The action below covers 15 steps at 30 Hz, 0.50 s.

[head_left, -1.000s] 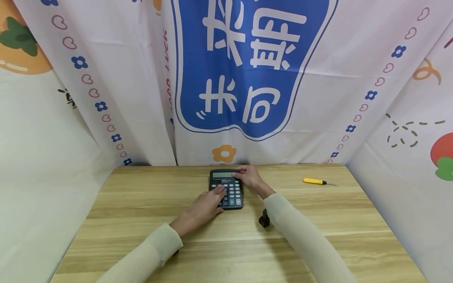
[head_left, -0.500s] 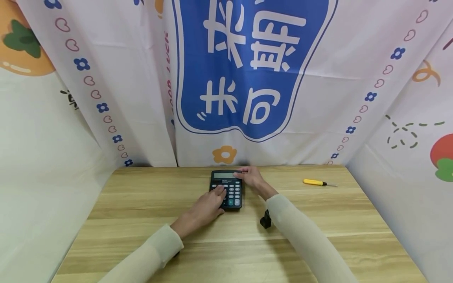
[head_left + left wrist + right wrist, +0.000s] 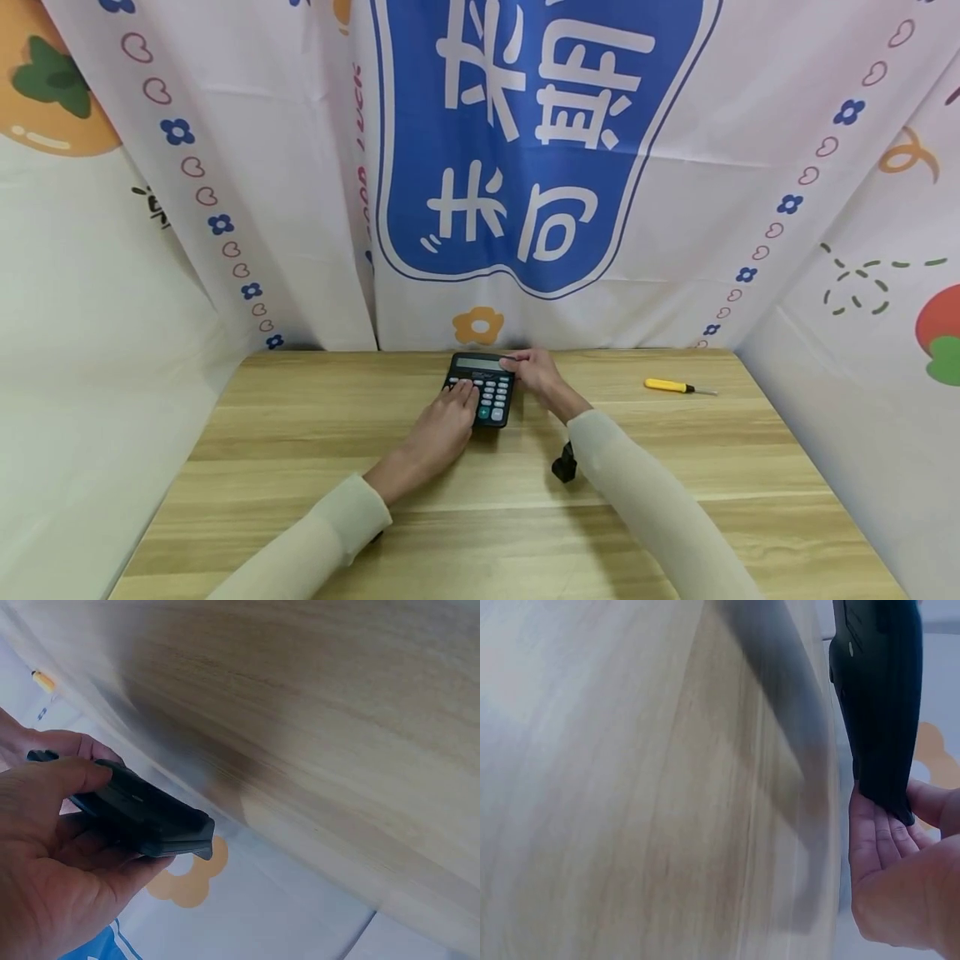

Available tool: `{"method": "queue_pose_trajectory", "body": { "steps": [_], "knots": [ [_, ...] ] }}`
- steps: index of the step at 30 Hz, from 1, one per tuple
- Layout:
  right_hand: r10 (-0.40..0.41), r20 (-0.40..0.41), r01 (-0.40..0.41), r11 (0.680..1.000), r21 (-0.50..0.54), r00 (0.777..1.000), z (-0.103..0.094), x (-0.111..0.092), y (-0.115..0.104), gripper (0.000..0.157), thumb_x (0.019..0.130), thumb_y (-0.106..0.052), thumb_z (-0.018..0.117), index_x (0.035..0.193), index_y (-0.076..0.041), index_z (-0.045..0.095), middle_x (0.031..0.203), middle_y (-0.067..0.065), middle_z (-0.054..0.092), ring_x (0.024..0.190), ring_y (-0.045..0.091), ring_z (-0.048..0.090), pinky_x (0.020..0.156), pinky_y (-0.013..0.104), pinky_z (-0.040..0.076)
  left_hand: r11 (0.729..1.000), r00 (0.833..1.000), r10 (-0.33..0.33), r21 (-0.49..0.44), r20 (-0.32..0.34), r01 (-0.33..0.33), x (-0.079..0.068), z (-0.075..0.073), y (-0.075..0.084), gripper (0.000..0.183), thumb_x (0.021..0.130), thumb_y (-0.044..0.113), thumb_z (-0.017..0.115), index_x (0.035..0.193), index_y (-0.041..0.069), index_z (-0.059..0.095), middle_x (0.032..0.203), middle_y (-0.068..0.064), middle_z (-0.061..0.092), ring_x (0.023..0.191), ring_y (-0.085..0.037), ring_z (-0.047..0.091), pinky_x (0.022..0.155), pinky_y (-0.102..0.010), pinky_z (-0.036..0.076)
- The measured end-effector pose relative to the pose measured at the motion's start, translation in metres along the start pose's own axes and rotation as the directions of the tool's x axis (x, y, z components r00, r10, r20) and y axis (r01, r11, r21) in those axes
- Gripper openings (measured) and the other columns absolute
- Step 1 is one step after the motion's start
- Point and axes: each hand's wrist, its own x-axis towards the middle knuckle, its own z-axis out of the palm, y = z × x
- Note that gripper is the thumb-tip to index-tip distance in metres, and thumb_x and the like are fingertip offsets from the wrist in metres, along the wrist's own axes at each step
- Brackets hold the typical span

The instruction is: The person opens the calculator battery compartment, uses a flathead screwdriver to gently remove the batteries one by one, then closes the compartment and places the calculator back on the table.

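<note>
A black calculator [image 3: 495, 392] with white and green keys is held off the table near its back edge, tilted, its display toward the wall. My left hand [image 3: 442, 425] grips its left side, fingers over the keys. In the left wrist view the left thumb [image 3: 82, 776] presses the calculator's dark underside. The right hand [image 3: 537, 372] pinches the upper right corner. From the right wrist view, that hand's fingers [image 3: 866, 832] lie against the calculator's end, the thumb on the opposite face. Several keys are hidden behind the left fingers.
A screwdriver [image 3: 666, 386] with a yellow handle lies on the wooden table [image 3: 300, 417] at the back right. A small black piece [image 3: 564, 465] shows beside the right cuff. Printed cloth [image 3: 420, 317] hangs right behind the table's back edge.
The calculator has risen from the table and tilted, its near end coming up. Both hands have kept their hold, and the left hand has risen with it.
</note>
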Motion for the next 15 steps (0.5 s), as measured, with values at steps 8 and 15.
{"method": "queue_pose_trajectory", "body": {
  "steps": [8, 15],
  "knots": [
    [0.019, 0.013, -0.019, 0.997, 0.069, 1.0, -0.0028, -0.002, -0.0025, 0.024, 0.104, -0.019, 0.072, 0.12, -0.002, 0.076, 0.105, 0.008, 0.076, 0.086, 0.014, 0.067, 0.093, 0.04, 0.06, 0.993, 1.0, 0.031, 0.114, 0.0, -0.031, -0.0007, -0.0017, 0.001, 0.05, 0.1, -0.005, 0.068, 0.147, -0.011, 0.053, 0.152, -0.03, 0.054, 0.145, -0.039, 0.052, 0.117, -0.051, 0.044],
    [-0.014, 0.043, 0.007, 0.987, 0.158, 0.999, -0.0062, -0.0036, -0.004, 0.03, 0.104, -0.016, 0.07, 0.128, 0.002, 0.073, 0.106, 0.01, 0.077, 0.085, 0.015, 0.072, 0.093, 0.04, 0.061, 0.987, 0.993, 0.047, 0.157, -0.105, -0.031, -0.0004, -0.0027, -0.0023, 0.053, 0.092, -0.017, 0.07, 0.143, -0.012, 0.056, 0.147, -0.029, 0.058, 0.141, -0.038, 0.056, 0.116, -0.048, 0.046]
  ]
}}
